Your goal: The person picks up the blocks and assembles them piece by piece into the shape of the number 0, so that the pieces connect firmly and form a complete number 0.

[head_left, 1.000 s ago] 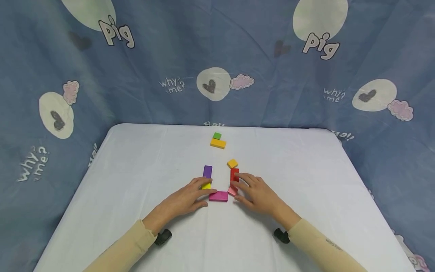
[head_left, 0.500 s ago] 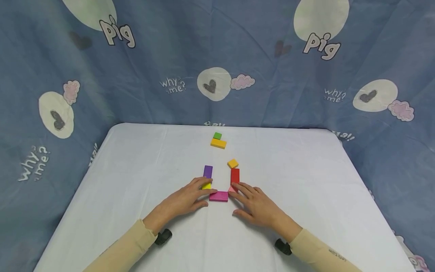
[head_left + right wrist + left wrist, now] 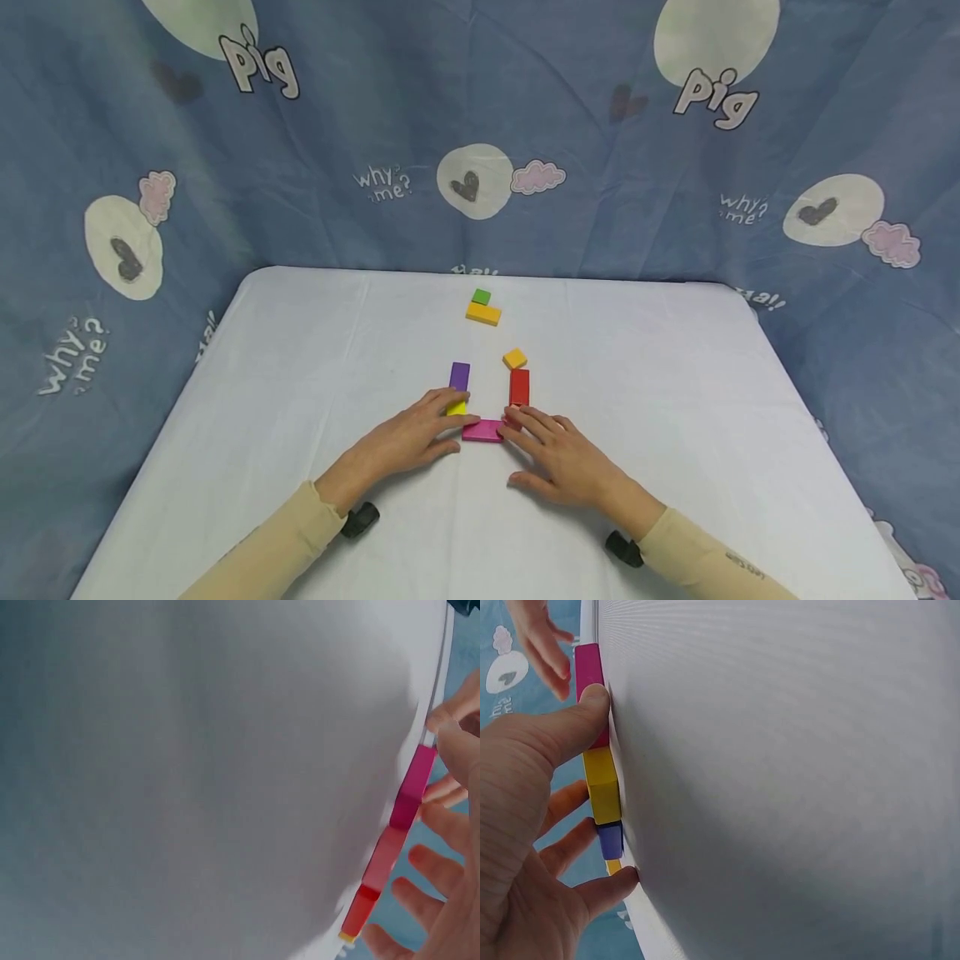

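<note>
Flat coloured blocks form a U on the white table. A magenta block [image 3: 480,431] makes the near side. A yellow block [image 3: 604,787] and a purple block [image 3: 460,375] run up the left; a pink block [image 3: 384,859] and a red block [image 3: 519,387] run up the right. My left hand [image 3: 405,435] lies with fingers spread over the yellow block and the magenta block's left end. The fingertips of my right hand [image 3: 566,462], nearly straight, rest around the pink block and the magenta block's right end. In the head view the right fingers mostly cover the pink block.
A small orange block [image 3: 514,358] sits turned at the red block's far end. Farther back lie a longer orange block [image 3: 483,314] and a small green block [image 3: 482,296] beside it. A blue printed curtain [image 3: 480,100] hangs behind the table.
My right hand has slid from the red block toward the near corner. The pink block, slanted at first, has turned and is now mostly under the fingers. The left hand stays put.
</note>
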Motion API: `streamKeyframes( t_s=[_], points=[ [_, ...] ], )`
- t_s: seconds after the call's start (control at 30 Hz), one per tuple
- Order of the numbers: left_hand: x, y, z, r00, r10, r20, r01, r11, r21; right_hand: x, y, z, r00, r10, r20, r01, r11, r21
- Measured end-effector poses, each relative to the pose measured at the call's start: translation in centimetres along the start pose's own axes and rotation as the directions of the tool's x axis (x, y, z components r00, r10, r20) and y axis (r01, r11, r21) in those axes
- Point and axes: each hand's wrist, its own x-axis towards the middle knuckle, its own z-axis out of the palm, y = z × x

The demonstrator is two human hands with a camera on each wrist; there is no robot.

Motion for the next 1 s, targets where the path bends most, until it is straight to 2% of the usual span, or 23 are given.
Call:
streamKeyframes(
  t_s=[0.33,0.57,0.63,0.7,0.87,1.0],
  points=[
    [0.2,0.1,-0.3,1.0,-0.01,-0.012,0.01,1.0,-0.01,0.0,-0.2,0.1,1.0,-0.003,0.028,0.004,1.0,-0.014],
    [0.9,-0.5,-0.7,0.99,0.014,-0.141,-0.023,0.998,-0.061,-0.1,-0.1,0.1,1.0,-0.023,0.012,0.023,1.0,-0.013],
    [1.4,-1.0,-0.9,0.986,-0.019,-0.166,0.004,0.996,-0.092,-0.1,-0.1,0.1,1.0,-0.023,0.013,0.023,1.0,-0.01],
    [1.9,-1.6,-1.2,0.98,-0.079,-0.182,0.056,0.99,-0.129,-0.1,-0.1,0.0,1.0,-0.019,0.019,0.019,1.0,-0.004],
    [3.5,-3.5,-1.9,0.953,-0.232,-0.193,0.193,0.96,-0.203,0.1,-0.1,0.0,0.999,-0.006,0.042,0.006,1.0,-0.004],
    [4.9,-5.0,-2.4,0.938,-0.277,-0.207,0.225,0.944,-0.242,0.1,-0.1,-0.1,0.999,0.001,0.054,-0.001,1.0,0.001]
  ],
)
